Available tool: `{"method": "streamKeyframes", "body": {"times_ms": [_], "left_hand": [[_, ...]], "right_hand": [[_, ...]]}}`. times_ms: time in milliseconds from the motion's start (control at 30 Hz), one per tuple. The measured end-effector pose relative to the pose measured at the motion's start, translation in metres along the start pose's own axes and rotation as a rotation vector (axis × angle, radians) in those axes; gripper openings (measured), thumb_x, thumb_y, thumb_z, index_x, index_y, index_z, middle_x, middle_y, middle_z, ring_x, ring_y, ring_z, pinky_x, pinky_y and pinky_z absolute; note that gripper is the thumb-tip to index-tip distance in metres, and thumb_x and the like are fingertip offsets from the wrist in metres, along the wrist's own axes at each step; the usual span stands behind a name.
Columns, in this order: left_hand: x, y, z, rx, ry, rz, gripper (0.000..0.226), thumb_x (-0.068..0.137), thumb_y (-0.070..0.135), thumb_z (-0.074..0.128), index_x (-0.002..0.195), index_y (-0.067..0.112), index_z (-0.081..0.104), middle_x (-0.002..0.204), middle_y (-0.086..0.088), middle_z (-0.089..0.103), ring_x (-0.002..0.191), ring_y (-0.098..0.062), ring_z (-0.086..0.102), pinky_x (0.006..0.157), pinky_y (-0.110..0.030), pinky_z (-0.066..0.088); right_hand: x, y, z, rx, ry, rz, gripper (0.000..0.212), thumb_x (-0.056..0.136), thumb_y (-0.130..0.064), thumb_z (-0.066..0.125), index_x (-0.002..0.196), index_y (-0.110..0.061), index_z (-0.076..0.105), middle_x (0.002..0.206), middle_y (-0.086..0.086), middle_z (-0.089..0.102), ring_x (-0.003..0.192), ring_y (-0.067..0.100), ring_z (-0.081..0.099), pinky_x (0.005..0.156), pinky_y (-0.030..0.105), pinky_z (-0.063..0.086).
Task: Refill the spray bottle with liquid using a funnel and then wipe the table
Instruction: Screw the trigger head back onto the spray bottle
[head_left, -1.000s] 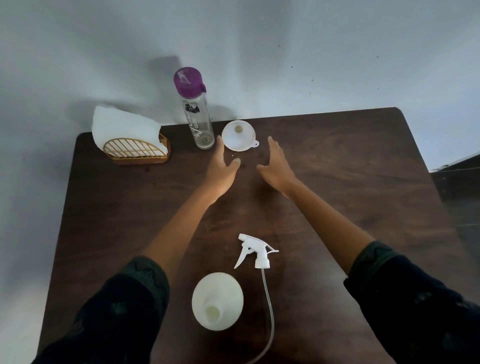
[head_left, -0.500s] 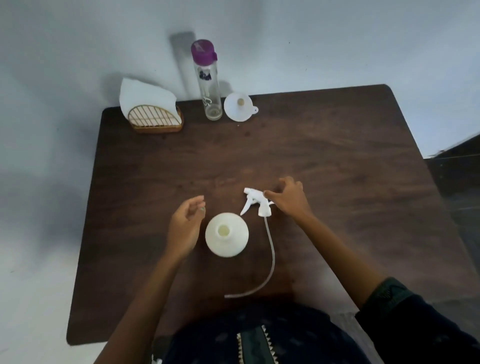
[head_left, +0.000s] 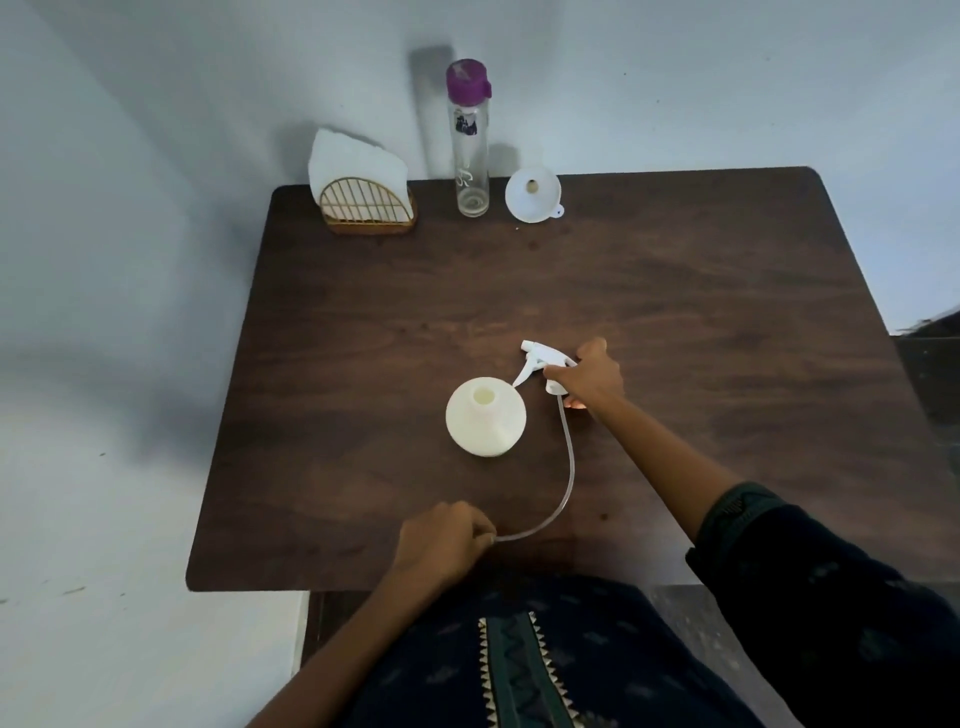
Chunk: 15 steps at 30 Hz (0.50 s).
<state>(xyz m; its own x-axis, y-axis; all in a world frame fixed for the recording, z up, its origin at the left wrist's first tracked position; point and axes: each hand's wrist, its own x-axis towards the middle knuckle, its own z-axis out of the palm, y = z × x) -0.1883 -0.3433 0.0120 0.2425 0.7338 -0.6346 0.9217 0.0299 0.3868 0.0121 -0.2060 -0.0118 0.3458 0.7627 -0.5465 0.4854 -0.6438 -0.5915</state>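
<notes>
A white spray bottle (head_left: 485, 417) stands uncapped in the middle of the dark wooden table (head_left: 675, 291). Just to its right lies the white trigger sprayer head (head_left: 540, 361), and my right hand (head_left: 589, 376) grips it at the collar. Its clear dip tube (head_left: 563, 478) curves down toward the near edge, where my left hand (head_left: 441, 540) pinches the tube's free end. At the back stand a clear bottle with a purple cap (head_left: 470, 140) and a white funnel (head_left: 534, 195), mouth up.
A gold wire napkin holder with white napkins (head_left: 361, 189) sits at the back left corner, against the pale wall. My dark patterned clothing fills the bottom of the view at the table's near edge.
My left hand has moved from beside the spray bottle down to the tube's end and closed on it. My right hand has tightened on the sprayer head. The view has pulled back.
</notes>
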Motion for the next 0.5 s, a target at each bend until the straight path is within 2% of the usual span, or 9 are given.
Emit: {"method": "streamKeyframes", "body": {"times_ms": [133, 233, 333, 400, 500], "left_hand": [[-0.002, 0.008, 0.003, 0.129, 0.014, 0.034, 0.022, 0.091, 0.033, 0.053, 0.103, 0.031, 0.071, 0.109, 0.005, 0.07, 0.103, -0.018, 0.063, 0.082, -0.03, 0.045], [-0.001, 0.012, 0.0, 0.227, 0.103, 0.086, 0.023, 0.092, 0.034, 0.051, 0.105, 0.029, 0.069, 0.109, 0.002, 0.069, 0.102, -0.02, 0.063, 0.08, -0.03, 0.044], [-0.003, 0.016, -0.008, 0.33, 0.253, 0.158, 0.025, 0.094, 0.036, 0.047, 0.108, 0.029, 0.067, 0.109, 0.003, 0.066, 0.104, -0.018, 0.059, 0.08, -0.03, 0.042], [-0.007, 0.02, -0.018, 0.339, 0.366, 0.228, 0.025, 0.094, 0.036, 0.047, 0.106, 0.029, 0.067, 0.102, 0.003, 0.067, 0.1, -0.017, 0.058, 0.078, -0.031, 0.042], [-0.006, 0.016, -0.033, 0.327, 0.642, 0.392, 0.019, 0.084, 0.037, 0.054, 0.08, 0.03, 0.072, 0.073, 0.006, 0.068, 0.07, -0.018, 0.062, 0.058, -0.03, 0.041]], "right_hand": [[-0.001, 0.006, -0.007, 0.162, 0.018, 0.033, 0.039, 0.073, -0.02, 0.072, 0.104, -0.004, 0.055, 0.082, 0.002, 0.059, 0.057, 0.015, 0.06, 0.056, 0.032, 0.056], [-0.002, 0.001, -0.022, 0.321, 0.025, 0.031, 0.036, 0.072, -0.025, 0.077, 0.097, -0.003, 0.063, 0.09, 0.01, 0.067, 0.066, 0.018, 0.066, 0.044, 0.023, 0.052], [-0.002, -0.013, -0.044, 0.497, 0.024, -0.007, 0.023, 0.072, -0.023, 0.078, 0.081, -0.009, 0.062, 0.089, 0.013, 0.068, 0.068, 0.019, 0.067, 0.049, 0.024, 0.051], [-0.006, -0.03, -0.063, 0.598, -0.001, -0.046, 0.02, 0.076, -0.018, 0.075, 0.077, -0.012, 0.056, 0.084, 0.011, 0.066, 0.064, 0.016, 0.064, 0.051, 0.024, 0.052], [-0.018, -0.059, -0.093, 0.697, -0.013, -0.097, 0.019, 0.079, -0.012, 0.071, 0.08, -0.012, 0.053, 0.074, 0.007, 0.06, 0.051, 0.01, 0.055, 0.044, 0.02, 0.046]]}}
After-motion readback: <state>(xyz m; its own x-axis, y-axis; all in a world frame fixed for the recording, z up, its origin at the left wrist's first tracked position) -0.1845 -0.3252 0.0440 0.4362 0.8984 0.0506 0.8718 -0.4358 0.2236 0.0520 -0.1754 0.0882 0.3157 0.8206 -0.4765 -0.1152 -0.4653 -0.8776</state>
